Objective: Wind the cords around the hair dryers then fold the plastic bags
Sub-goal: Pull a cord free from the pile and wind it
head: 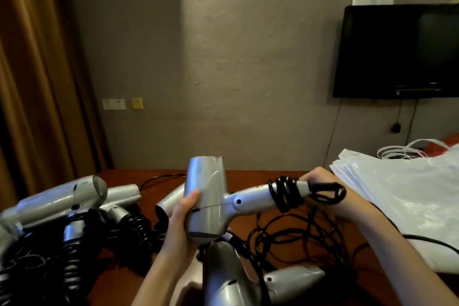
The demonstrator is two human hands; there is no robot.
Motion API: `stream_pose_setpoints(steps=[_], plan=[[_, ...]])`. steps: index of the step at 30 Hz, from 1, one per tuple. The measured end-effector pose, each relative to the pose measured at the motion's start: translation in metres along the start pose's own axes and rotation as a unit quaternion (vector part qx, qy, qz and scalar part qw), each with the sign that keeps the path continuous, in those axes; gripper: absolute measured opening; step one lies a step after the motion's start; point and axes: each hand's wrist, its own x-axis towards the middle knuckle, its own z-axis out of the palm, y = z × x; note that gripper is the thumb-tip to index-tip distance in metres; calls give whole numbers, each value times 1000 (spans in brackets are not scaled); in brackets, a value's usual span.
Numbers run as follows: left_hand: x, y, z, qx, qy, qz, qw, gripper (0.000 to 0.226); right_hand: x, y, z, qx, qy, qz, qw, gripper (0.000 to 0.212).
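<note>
The single head view looks forward and slightly down, close over the table, facing the wall.

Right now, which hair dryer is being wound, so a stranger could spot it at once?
Start at the brown table and look above its middle. The silver hair dryer there is lifted off the table, barrel gripped by the left hand. Alone among the dryers, its handle carries a few black cord loops, held by the right hand.

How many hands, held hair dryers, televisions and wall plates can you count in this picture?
Hands: 2 (left hand, right hand)
Held hair dryer: 1
Television: 1
Wall plates: 2 (white plate, yellow plate)
Total: 6
</note>
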Motion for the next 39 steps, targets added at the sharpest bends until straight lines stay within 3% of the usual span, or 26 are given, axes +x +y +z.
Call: stream_pose_setpoints(steps=[3, 6, 10, 12, 15, 19, 21, 25, 29, 34, 39], plan=[[-5, 6, 0, 26, -11, -6, 1000, 100, 14, 9, -3, -88, -34, 41, 995, 42], [-6, 10, -4, 46, -21, 15, 999, 102, 12, 3, -6, -114, -31, 5, 993, 30], [-3, 8, -4, 117, 11, 94, 989, 70, -10, -8, -13, -124, -139, -34, 982, 9], [-2, 4, -3, 144, 38, 109, 983, 69, -12, -9, -14, -160, -111, -62, 979, 10], [-1, -1, -5, 172, 51, 123, 976, 75, -7, -12, -10, -214, 9, -80, 973, 3], [-2, 4, -7, 181, 58, 148, 971, 76, -7, -20, -8, -304, 115, -16, 946, 38], [-3, 5, -6, 179, 54, 151, 971, 68, -8, -20, -8, -291, 124, 17, 948, 46], [-4, -1, -2, 172, 41, 127, 976, 69, -7, -20, 1, -229, 89, 61, 967, 38], [-4, -7, 3, 193, 15, 132, 972, 57, -6, -26, 12, -160, 68, 42, 984, 12], [-3, -9, 6, 245, 52, 183, 951, 47, -9, -42, 11, -79, 6, -2, 997, 8], [-3, -3, -4, 216, 136, 215, 943, 59, -15, -48, 15, 55, -96, -36, 993, 37]])
